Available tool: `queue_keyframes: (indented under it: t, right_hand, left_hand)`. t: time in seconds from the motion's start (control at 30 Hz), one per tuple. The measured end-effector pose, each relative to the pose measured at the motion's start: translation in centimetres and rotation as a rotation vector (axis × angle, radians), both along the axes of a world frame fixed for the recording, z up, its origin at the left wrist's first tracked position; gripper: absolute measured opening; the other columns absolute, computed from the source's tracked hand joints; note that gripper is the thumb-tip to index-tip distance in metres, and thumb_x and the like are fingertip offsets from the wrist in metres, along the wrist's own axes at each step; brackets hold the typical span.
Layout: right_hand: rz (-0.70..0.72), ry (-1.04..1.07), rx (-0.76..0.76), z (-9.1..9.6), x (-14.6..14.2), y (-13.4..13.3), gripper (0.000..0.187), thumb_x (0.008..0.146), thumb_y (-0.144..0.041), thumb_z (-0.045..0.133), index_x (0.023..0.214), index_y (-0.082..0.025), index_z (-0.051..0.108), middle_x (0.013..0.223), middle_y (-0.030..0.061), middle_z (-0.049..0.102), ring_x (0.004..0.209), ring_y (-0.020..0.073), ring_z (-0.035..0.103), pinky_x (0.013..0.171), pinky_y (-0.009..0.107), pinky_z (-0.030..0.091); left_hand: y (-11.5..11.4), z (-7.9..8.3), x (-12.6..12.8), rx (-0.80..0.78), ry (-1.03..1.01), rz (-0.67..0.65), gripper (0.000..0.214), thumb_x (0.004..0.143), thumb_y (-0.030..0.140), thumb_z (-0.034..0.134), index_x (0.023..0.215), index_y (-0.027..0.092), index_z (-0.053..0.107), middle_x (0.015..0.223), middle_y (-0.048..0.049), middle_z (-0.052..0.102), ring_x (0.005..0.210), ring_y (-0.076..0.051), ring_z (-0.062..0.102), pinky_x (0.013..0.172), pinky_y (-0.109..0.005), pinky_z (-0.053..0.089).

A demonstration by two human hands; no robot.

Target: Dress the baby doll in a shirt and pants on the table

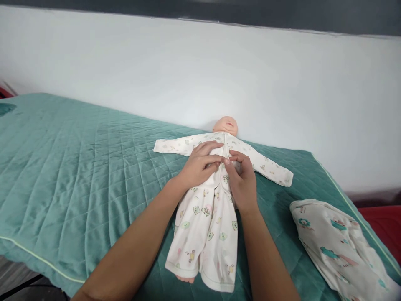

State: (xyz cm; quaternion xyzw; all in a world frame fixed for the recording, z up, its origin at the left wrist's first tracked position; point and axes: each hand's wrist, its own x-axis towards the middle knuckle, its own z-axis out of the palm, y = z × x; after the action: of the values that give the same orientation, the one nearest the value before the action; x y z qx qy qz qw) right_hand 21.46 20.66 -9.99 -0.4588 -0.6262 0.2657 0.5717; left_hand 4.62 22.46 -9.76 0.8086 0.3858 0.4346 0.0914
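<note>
A baby doll (pixel 226 124) lies on its back, its head toward the wall and a few toes showing below one trouser leg. It wears a white printed baby shirt (pixel 266 164) with both long sleeves spread wide, and white printed baby trousers (pixel 200 228). At the chest, my left hand (pixel 200 165) has its fingers across the shirt front, with thumb and forefinger closed near the front edge. Right beside it, my right hand (pixel 242 175) pinches the shirt's front opening between thumb and forefinger. The fingertips of both hands meet there. Any fastener under them is hidden.
A green quilted cover (pixel 94 167) lies under the doll. To the right sits a folded white printed cloth (pixel 341 251). A white wall (pixel 188 71) rises behind. Something red (pixel 380 225) stands past the right edge, and dark floor (pixel 15 276) shows at lower left.
</note>
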Motion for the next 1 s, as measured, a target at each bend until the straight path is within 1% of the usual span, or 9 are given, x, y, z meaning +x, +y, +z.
queue_keyframes:
  t: [0.13,0.33,0.4,0.47,0.57,0.67,0.87,0.93,1.0]
  right_hand:
    - [-0.029,-0.081,0.058,0.2,0.1,0.6,0.013,0.087,-0.034,0.070,0.087,-0.024,0.061,0.118,0.0049,0.066,0.118,0.0232,0.059,0.108,0.045,0.041]
    - [-0.010,-0.020,0.039,0.1,0.3,1.1,0.008,0.086,-0.030,0.067,0.081,-0.024,0.063,0.115,0.0045,0.067,0.114,0.0222,0.061,0.106,0.043,0.042]
    - [0.017,0.067,-0.005,0.0,0.3,1.1,0.009,0.084,-0.031,0.068,0.081,-0.023,0.064,0.115,0.0041,0.068,0.113,0.0221,0.061,0.105,0.042,0.043]
    - [0.032,0.225,-0.089,-0.1,0.4,1.0,0.012,0.082,-0.033,0.070,0.082,-0.023,0.064,0.111,0.0030,0.069,0.107,0.0211,0.062,0.099,0.039,0.046]
    - [-0.023,0.488,-0.226,0.0,0.5,0.8,0.018,0.077,-0.035,0.072,0.082,-0.022,0.061,0.091,-0.0011,0.067,0.083,0.0165,0.061,0.080,0.032,0.050]
    - [-0.102,0.662,-0.282,0.2,0.6,0.6,0.023,0.071,-0.034,0.075,0.078,-0.022,0.058,0.074,-0.0051,0.058,0.066,0.0122,0.053,0.065,0.027,0.047]
    - [-0.142,0.747,-0.312,0.6,0.9,0.7,0.025,0.065,-0.031,0.078,0.078,-0.022,0.058,0.068,-0.0069,0.052,0.061,0.0108,0.047,0.059,0.026,0.042]
    - [-0.156,0.762,-0.327,0.6,1.3,0.8,0.026,0.064,-0.030,0.078,0.078,-0.021,0.058,0.068,-0.0067,0.053,0.061,0.0108,0.048,0.059,0.026,0.042]
    - [-0.172,0.770,-0.348,0.5,1.9,1.0,0.026,0.063,-0.030,0.078,0.077,-0.021,0.058,0.070,-0.0062,0.054,0.063,0.0112,0.050,0.060,0.027,0.042]
  left_hand:
    - [0.0,-0.1,0.1,-0.009,-0.011,0.003,0.023,0.095,0.021,0.055,0.107,0.027,0.074,0.145,-0.0059,0.058,0.139,-0.025,0.048,0.118,-0.049,0.038]
    - [-0.2,0.0,0.4,-0.064,-0.096,0.039,0.015,0.093,0.026,0.063,0.106,0.025,0.069,0.142,-0.0074,0.060,0.138,-0.024,0.049,0.119,-0.047,0.036]
    - [-0.2,0.1,0.5,-0.083,-0.126,0.043,0.013,0.092,0.025,0.064,0.104,0.024,0.068,0.142,-0.0076,0.060,0.138,-0.024,0.049,0.119,-0.047,0.036]
    - [-0.2,0.1,0.5,-0.106,-0.154,0.044,0.009,0.091,0.025,0.065,0.100,0.024,0.066,0.142,-0.0074,0.061,0.138,-0.024,0.049,0.119,-0.047,0.036]
    - [-0.2,0.2,0.4,-0.154,-0.193,0.046,0.005,0.090,0.024,0.066,0.095,0.023,0.064,0.141,-0.0069,0.061,0.138,-0.024,0.049,0.119,-0.048,0.035]
    - [-0.2,0.2,0.4,-0.202,-0.249,0.041,0.007,0.089,0.024,0.068,0.090,0.023,0.061,0.141,-0.0067,0.061,0.138,-0.024,0.049,0.120,-0.049,0.034]
    - [-0.3,0.2,0.5,-0.249,-0.391,0.035,0.011,0.087,0.025,0.069,0.082,0.021,0.061,0.136,-0.0066,0.064,0.133,-0.023,0.053,0.117,-0.045,0.037]
    - [-0.1,0.1,0.4,-0.280,-0.497,0.042,0.011,0.087,0.024,0.068,0.081,0.021,0.059,0.130,-0.0066,0.067,0.127,-0.022,0.058,0.113,-0.041,0.040]
    - [0.2,-0.1,0.3,-0.310,-0.667,0.085,0.011,0.088,0.025,0.067,0.082,0.020,0.058,0.120,-0.0056,0.070,0.115,-0.020,0.063,0.103,-0.036,0.047]
